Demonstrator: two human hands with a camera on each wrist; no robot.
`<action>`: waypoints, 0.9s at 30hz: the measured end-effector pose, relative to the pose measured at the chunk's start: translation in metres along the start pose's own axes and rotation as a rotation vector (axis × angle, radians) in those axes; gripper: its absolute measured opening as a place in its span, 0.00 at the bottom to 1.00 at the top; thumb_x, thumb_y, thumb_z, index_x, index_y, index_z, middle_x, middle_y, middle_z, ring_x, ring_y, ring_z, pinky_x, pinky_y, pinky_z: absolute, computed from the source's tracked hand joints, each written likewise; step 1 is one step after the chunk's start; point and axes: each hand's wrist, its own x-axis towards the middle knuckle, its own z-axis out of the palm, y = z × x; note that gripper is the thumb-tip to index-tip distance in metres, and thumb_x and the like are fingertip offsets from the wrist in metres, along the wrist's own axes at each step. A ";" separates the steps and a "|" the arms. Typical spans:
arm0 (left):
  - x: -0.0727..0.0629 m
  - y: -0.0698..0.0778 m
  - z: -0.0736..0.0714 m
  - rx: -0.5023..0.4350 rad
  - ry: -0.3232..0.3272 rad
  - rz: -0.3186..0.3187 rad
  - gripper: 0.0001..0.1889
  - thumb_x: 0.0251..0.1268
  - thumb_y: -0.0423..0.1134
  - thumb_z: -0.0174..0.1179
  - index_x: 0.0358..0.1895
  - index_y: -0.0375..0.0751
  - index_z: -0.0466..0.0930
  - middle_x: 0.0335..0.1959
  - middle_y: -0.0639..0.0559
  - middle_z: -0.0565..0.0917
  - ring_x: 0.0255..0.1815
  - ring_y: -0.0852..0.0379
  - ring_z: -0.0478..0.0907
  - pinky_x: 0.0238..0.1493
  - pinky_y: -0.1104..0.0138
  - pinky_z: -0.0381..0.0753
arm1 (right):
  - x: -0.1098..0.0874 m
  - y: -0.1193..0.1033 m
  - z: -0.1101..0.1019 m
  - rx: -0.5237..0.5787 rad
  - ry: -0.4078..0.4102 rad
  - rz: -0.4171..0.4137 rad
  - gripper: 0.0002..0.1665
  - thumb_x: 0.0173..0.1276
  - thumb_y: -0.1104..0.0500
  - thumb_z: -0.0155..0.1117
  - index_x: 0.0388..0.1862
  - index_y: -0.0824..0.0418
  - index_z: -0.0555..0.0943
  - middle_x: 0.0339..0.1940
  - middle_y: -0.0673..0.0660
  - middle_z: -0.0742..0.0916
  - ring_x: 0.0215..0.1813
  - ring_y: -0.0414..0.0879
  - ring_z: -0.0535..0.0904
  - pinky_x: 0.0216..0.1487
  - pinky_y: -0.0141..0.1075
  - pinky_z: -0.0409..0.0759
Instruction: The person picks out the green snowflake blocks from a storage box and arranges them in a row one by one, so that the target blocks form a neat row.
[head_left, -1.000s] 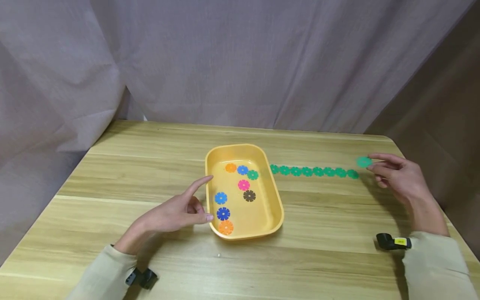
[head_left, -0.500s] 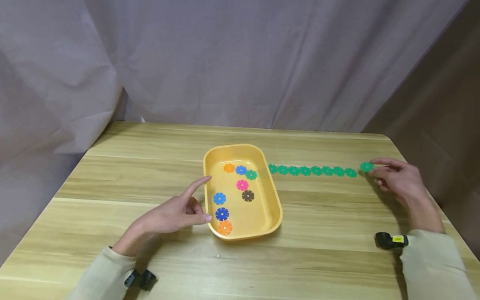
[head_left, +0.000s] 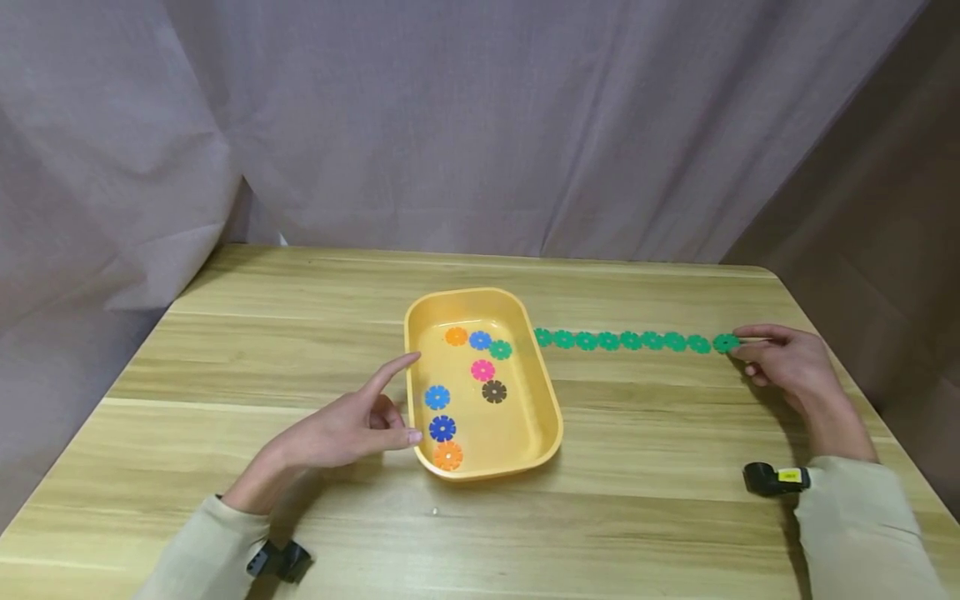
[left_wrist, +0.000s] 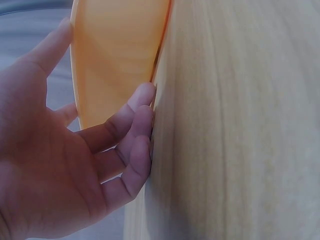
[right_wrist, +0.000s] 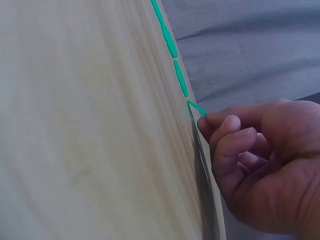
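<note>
In the head view, my right hand [head_left: 787, 362] pinches a green notched disc [head_left: 725, 343] by its right edge. In the right wrist view this green disc [right_wrist: 197, 108] is tilted, its near edge at the table and its other edge at the fingertips. Just left of it is a row of green discs [head_left: 632, 340] running to the yellow tray [head_left: 557, 417]. My left hand [head_left: 337, 429] touches the tray's left rim with a straight index finger and the thumb. In the left wrist view its other fingers [left_wrist: 140, 117] lie bent by the tray's outer wall.
Inside the tray lie loose discs: orange [head_left: 448, 456], dark blue [head_left: 442, 428], light blue [head_left: 437, 397], pink [head_left: 483, 371], brown [head_left: 494, 392] and green [head_left: 500, 350], among others. A grey curtain [head_left: 390, 125] hangs behind the wooden table [head_left: 637, 533].
My right hand has lowered the green disc from above the row's right end to the table level, close beside the last disc. The left hand stays at the tray rim.
</note>
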 end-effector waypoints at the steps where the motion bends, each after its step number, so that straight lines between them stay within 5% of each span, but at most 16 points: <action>1: 0.000 0.000 0.000 0.001 0.000 0.001 0.55 0.72 0.50 0.70 0.88 0.59 0.35 0.39 0.46 0.86 0.39 0.50 0.84 0.43 0.65 0.83 | 0.000 0.001 0.000 0.000 0.000 -0.001 0.25 0.73 0.67 0.66 0.33 0.32 0.84 0.25 0.39 0.86 0.23 0.35 0.79 0.23 0.28 0.77; 5: 0.000 -0.001 0.000 0.003 0.001 0.004 0.55 0.72 0.50 0.70 0.88 0.59 0.35 0.39 0.46 0.86 0.39 0.51 0.84 0.43 0.65 0.83 | 0.000 0.002 0.001 -0.024 0.009 0.003 0.23 0.74 0.67 0.66 0.34 0.35 0.84 0.25 0.39 0.85 0.24 0.34 0.78 0.23 0.29 0.77; 10: 0.000 -0.001 0.000 0.006 0.002 0.006 0.55 0.72 0.50 0.70 0.88 0.59 0.36 0.39 0.46 0.86 0.39 0.51 0.84 0.43 0.65 0.83 | 0.000 0.002 0.002 -0.078 0.009 0.010 0.10 0.75 0.66 0.65 0.47 0.50 0.82 0.26 0.39 0.83 0.25 0.34 0.78 0.23 0.30 0.77; 18: 0.000 -0.001 0.000 0.010 0.003 0.015 0.55 0.72 0.50 0.70 0.88 0.58 0.36 0.38 0.47 0.86 0.39 0.51 0.84 0.44 0.65 0.83 | 0.000 0.003 0.002 -0.105 0.007 0.020 0.11 0.76 0.65 0.63 0.55 0.61 0.80 0.25 0.42 0.83 0.25 0.35 0.78 0.24 0.31 0.77; 23: 0.001 -0.001 0.000 0.013 0.005 0.016 0.55 0.72 0.49 0.70 0.88 0.57 0.36 0.38 0.47 0.86 0.39 0.52 0.85 0.45 0.65 0.83 | -0.003 0.001 -0.002 -0.093 0.020 0.012 0.08 0.76 0.62 0.66 0.46 0.48 0.83 0.24 0.42 0.85 0.25 0.35 0.78 0.24 0.31 0.78; 27: 0.000 -0.001 0.000 0.015 0.005 0.014 0.55 0.72 0.49 0.70 0.88 0.57 0.36 0.38 0.47 0.86 0.39 0.52 0.84 0.44 0.65 0.83 | -0.010 -0.015 -0.010 -0.060 0.072 0.007 0.18 0.76 0.60 0.66 0.34 0.34 0.83 0.22 0.39 0.86 0.22 0.37 0.78 0.24 0.32 0.78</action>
